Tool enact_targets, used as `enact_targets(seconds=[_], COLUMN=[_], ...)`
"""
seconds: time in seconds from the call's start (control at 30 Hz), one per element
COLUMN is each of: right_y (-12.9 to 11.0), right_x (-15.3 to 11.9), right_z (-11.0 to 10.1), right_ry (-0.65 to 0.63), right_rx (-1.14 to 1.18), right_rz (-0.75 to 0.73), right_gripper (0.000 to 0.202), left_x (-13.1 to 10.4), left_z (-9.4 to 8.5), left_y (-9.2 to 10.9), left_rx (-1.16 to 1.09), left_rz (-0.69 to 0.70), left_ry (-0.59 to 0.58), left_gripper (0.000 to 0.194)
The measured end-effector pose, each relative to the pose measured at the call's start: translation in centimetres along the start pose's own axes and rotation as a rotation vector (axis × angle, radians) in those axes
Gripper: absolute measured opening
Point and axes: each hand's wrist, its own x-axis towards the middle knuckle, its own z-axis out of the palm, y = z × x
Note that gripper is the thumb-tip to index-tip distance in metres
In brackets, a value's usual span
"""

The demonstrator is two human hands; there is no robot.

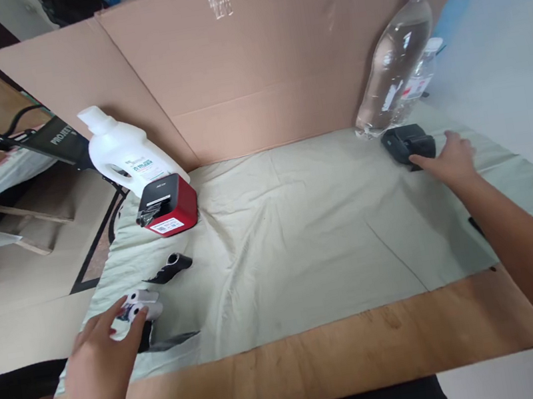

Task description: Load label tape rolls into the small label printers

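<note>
At the left front of the cloth, my left hand (101, 350) has its thumb and fingertips on a pair of small white rolls (142, 305). A black strip-like object (172, 267) lies just beyond them. Over at the right, my right hand (450, 163) reaches to a black device (408, 144), its thumb at the near edge and its fingers spread past the right side. A red and black box (169, 205) stands at the back left, in front of a white jug (130, 150).
A large clear bottle with a blue cap (394, 64) leans on the cardboard panel (264, 58) at the back right, beside a smaller bottle (417, 84). Pale wrinkled cloth (298, 241) covers the table, whose wooden front edge (293, 370) is bare. A wall rises at the right.
</note>
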Motion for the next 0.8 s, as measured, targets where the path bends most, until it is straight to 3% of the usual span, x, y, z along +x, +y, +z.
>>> enact_targets(seconds=[0.07, 0.1, 0.2, 0.3, 0.4, 0.5, 0.6, 0.8], right_y=[0.2, 0.1, -0.2, -1.3, -3.6, -6.9, -10.6, -16.8], right_x=[2.5, 3.3, 3.6, 1.8, -1.8, -6.8, -12.3, -21.8], right_z=[1.4, 1.9, 2.7, 2.5, 2.6, 4.1, 6.9, 11.5], right_ry=[-0.070, -0.096, -0.104, -0.039, -0.015, -0.042, -0.059, -0.242], right_rx=[-0.003, -0.002, -0.039, -0.103, -0.118, -0.030, 0.101, 0.161], right_rz=[0.060, 0.069, 0.037, -0.013, -0.050, -0.081, -0.142, -0.191], right_gripper=[0.077, 0.074, 0.071, 0.084, 0.096, 0.099, 0.089, 0.085], left_x=[-1.6, -2.5, -5.4, -8.1, -9.7, -9.8, -9.3, -10.5], left_z=[0.1, 0.5, 2.9, 5.9, 7.8, 8.6, 9.1, 10.1], left_y=[2.7, 4.4, 9.4, 13.3, 15.7, 17.3, 18.3, 18.2], left_rx=[-0.108, -0.181, -0.327, -0.272, -0.186, -0.165, -0.194, -0.230], left_rz=[0.065, 0.107, 0.401, 0.787, 1.105, 1.308, 1.390, 1.383], left_ry=[0.145, 0.133, -0.098, -0.247, -0.336, -0.446, -0.511, -0.517], left_gripper=[0.039, 0.037, 0.039, 0.038, 0.049, 0.058, 0.060, 0.064])
